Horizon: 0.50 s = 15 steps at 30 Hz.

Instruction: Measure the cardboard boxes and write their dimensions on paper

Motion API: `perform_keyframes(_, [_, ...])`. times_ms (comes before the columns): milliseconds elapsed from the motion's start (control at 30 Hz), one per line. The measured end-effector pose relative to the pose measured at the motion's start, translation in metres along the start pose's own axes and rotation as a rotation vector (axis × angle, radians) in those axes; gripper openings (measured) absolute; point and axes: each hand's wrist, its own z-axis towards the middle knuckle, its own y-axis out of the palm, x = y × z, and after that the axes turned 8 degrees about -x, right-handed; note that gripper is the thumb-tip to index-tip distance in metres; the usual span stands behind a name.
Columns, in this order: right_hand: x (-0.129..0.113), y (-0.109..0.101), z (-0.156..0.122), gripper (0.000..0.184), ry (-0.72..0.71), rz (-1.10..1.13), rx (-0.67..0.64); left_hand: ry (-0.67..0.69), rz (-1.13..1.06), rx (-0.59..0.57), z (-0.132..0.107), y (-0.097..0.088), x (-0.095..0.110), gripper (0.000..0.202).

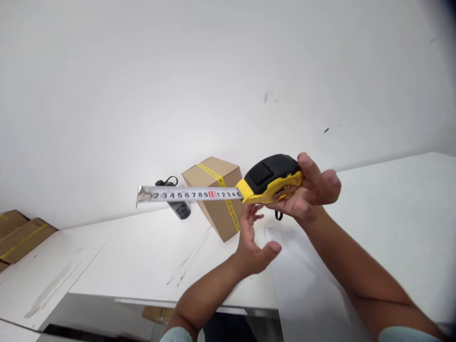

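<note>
Extending from lower right: my right arm, its hand (311,192) grasping the tape measure (273,176) at the case's rear. My left hand (251,251): holding nothing, fingers raised, thumb spread, just below. Tape measure: aloft, overlapping the cardboard box (223,218) in view; long axis crosswise, blade (188,194) pointing left.
</note>
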Motion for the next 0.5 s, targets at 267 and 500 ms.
perform_keyframes(267, [-0.031, -0.091, 0.034, 0.051, -0.399, -0.245, 0.234, -0.050, -0.051, 0.145, 0.079, 0.006, 0.078, 0.056])
perform_keyframes(500, [-0.035, -0.119, 0.053, 0.085, -0.237, -0.123, -0.222, -0.195, -0.348, 0.294, 0.110, 0.038, 0.058, 0.048])
